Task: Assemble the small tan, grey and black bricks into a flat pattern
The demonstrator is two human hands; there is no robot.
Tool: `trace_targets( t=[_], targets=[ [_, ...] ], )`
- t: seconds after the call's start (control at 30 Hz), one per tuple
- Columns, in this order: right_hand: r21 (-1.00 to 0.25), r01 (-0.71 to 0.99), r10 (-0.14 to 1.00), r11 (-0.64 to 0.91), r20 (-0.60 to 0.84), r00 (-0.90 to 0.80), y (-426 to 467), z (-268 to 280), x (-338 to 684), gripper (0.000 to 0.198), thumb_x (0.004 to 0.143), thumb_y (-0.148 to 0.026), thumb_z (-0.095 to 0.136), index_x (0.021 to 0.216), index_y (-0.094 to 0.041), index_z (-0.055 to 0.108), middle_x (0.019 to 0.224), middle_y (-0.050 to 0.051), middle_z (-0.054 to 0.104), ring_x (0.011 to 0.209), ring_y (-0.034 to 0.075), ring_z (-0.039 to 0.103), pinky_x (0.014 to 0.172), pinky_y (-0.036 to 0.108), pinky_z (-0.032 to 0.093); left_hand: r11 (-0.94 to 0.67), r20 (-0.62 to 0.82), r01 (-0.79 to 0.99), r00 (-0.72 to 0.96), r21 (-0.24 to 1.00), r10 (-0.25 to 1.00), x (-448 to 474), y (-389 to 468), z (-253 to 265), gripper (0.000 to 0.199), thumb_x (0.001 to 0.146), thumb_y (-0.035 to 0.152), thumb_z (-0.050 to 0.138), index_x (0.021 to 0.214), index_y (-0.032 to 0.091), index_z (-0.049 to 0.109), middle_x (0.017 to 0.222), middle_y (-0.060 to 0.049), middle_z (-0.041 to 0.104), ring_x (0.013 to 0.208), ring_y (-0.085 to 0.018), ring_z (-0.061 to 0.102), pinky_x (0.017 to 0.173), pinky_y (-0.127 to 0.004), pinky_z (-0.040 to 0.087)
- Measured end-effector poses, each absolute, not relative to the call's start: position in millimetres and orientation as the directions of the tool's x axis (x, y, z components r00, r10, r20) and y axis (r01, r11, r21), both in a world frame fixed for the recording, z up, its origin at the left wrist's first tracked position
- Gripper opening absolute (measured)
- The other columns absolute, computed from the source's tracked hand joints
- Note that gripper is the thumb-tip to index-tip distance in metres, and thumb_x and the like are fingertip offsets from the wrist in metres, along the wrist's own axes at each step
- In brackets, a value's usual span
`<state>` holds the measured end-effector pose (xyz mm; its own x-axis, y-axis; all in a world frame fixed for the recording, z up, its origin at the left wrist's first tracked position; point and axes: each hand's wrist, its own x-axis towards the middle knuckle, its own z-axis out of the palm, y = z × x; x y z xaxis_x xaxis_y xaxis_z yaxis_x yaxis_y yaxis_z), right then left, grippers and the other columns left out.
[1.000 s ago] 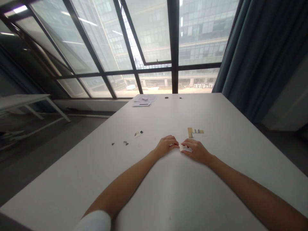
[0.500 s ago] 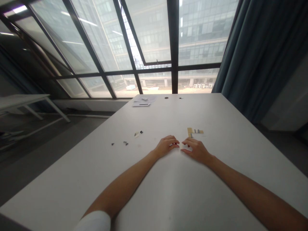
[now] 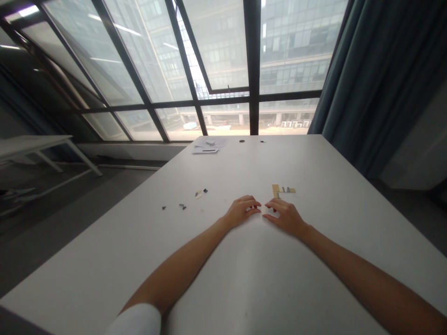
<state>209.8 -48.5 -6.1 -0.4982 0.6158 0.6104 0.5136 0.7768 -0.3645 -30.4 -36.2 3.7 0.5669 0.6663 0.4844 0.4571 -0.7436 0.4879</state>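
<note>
We found both hands near each other over the middle of the white worktop [image 3: 244, 284], fingertips facing across a narrow gap. A small white piece [image 3: 263, 210] lay in that gap, between the two hands; its outline was poorly distinguishable against the white surface. The left hand [image 3: 242, 210] had its fingers curved, thumb and forefinger slightly parted. The right hand [image 3: 287, 217] showed a similar curl, with a somewhat wider gap between thumb and forefinger. We could not tell whether either hand's fingers had hold of the white piece or merely bordered it.

Just beyond the right hand we noted yellow strips [image 3: 275, 190] in an angled arrangement, with grey bits along them. To the left of the left hand, well apart from it, we recorded a pale piece [image 3: 199, 194] beside a black piece [image 3: 205, 190], and, farther left, some dark bits [image 3: 182, 206] and a single dark fragment [image 3: 164, 208]. Papers [image 3: 205, 150] lay at the far edge, near the window.
</note>
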Motion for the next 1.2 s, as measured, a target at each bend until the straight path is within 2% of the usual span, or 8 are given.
trace_targets(
  t=[0.33, 0.57, 0.87, 1.2],
  targets=[
    [-0.36, 0.529, 0.62, 0.769, 0.624, -0.476, -47.4, -6.7, 210.4, 0.02, 0.087, -0.031, 0.073, 0.102, -0.021, 0.064, 0.093, 0.004, 0.069, 0.07, 0.015, 0.062, 0.068, 0.028, 0.05, -0.723, 0.47, 0.438, 0.556, 0.535, 0.685, -29.7, -40.4, 5.5, 0.041, 0.087, 0.049, 0.069, 0.114, 0.02, 0.07, 0.095, -0.006, 0.067, 0.079, -0.015, 0.06, 0.072, -0.026, 0.051],
    [-0.37, 0.517, 0.62, 0.772, 0.619, -0.483, -44.5, -9.6, 211.8, 0.022, 0.089, -0.037, 0.072, 0.103, -0.021, 0.064, 0.093, 0.004, 0.069, 0.07, 0.016, 0.062, 0.069, 0.029, 0.05, -0.721, 0.468, 0.449, 0.555, 0.528, 0.688, -29.1, -40.4, 4.8, 0.032, 0.09, 0.04, 0.066, 0.115, 0.021, 0.07, 0.095, -0.005, 0.067, 0.079, -0.014, 0.059, 0.069, -0.025, 0.049],
    [-0.364, 0.504, 0.608, 0.783, 0.62, -0.496, -43.9, -8.7, 211.9, 0.022, 0.09, -0.039, 0.071, 0.102, -0.021, 0.065, 0.091, 0.004, 0.069, 0.071, 0.016, 0.062, 0.069, 0.028, 0.049, -0.723, 0.47, 0.457, 0.553, 0.518, 0.687, -28.2, -41.8, 6.7, 0.034, 0.085, 0.04, 0.07, 0.113, 0.02, 0.069, 0.094, -0.005, 0.066, 0.08, -0.014, 0.06, 0.072, -0.025, 0.05],
    [-0.357, 0.485, 0.59, 0.798, 0.627, -0.508, -49.3, -4.2, 209.5, 0.02, 0.087, -0.029, 0.07, 0.106, -0.021, 0.066, 0.092, 0.005, 0.07, 0.075, 0.017, 0.064, 0.069, 0.029, 0.051, -0.729, 0.485, 0.469, 0.546, 0.498, 0.683, -26.7, -46.1, 10.4, 0.029, 0.082, 0.034, 0.07, 0.106, 0.019, 0.067, 0.092, -0.005, 0.064, 0.083, -0.016, 0.061, 0.073, -0.026, 0.051]
  ],
)
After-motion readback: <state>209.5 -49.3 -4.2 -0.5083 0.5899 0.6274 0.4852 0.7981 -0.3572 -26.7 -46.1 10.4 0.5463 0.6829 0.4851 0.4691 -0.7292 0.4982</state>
